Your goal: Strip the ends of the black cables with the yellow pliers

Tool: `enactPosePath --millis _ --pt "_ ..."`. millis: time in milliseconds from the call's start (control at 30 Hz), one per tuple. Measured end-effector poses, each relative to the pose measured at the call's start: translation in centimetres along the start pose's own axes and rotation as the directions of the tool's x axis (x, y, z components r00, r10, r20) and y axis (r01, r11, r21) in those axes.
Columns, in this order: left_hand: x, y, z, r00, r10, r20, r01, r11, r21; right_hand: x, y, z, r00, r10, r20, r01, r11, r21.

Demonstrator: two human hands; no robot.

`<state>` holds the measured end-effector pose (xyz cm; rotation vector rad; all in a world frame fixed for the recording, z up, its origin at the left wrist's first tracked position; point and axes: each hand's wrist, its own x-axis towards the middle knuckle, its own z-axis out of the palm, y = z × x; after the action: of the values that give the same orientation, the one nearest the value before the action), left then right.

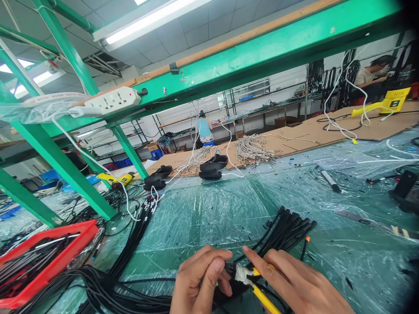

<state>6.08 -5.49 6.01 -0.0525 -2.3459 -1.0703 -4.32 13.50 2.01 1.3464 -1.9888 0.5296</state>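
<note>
Near the bottom centre, my left hand point(204, 279) has its fingers closed round the end of a black cable, at the jaws of a pair of pliers. My right hand point(288, 279) is wrapped round the yellow handles of the pliers point(244, 274), its index finger stretched toward the left fingertips. Behind my right hand lies a bundle of thick black cable ends point(284, 231). A larger bundle of thin black cables point(131, 248) runs over the green table point(212, 209) on the left and curves below toward my left hand.
A red tray point(88, 231) of black pieces stands at the left. Black holders point(212, 165), white cable bundles point(253, 148) and a yellow tool point(394, 102) lie further back. A green frame with a power strip point(113, 100) crosses above. Two people sit in the background.
</note>
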Motion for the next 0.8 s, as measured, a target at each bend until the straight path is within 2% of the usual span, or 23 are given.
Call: enactPosePath --millis 133,300,433,633,800 --pt "0.5 0.5 0.3 0.999 0.001 -0.049 -0.006 0.996 -0.091 0.1 -0.1 -0.1 1.0 0.018 -0.013 -0.018 0.999 0.027" --pt "1.0 1.2 0.9 0.992 -0.113 -0.051 0.094 0.955 -0.282 -0.1 0.0 0.1 0.999 0.025 -0.045 -0.026 1.0 -0.013" --pt "0.7 1.2 0.9 0.994 -0.092 -0.052 0.074 0.959 -0.272 0.2 0.0 -0.1 1.0 0.029 0.009 -0.029 0.999 -0.033" --pt "0.8 1.4 0.8 0.996 -0.038 -0.076 0.019 0.97 -0.242 0.0 0.0 0.1 1.0 0.018 -0.009 -0.018 0.999 -0.038" --pt "0.7 1.3 0.9 0.997 -0.046 -0.056 0.032 0.974 -0.224 -0.1 -0.2 0.0 1.0 -0.017 -0.015 0.017 1.0 -0.018"
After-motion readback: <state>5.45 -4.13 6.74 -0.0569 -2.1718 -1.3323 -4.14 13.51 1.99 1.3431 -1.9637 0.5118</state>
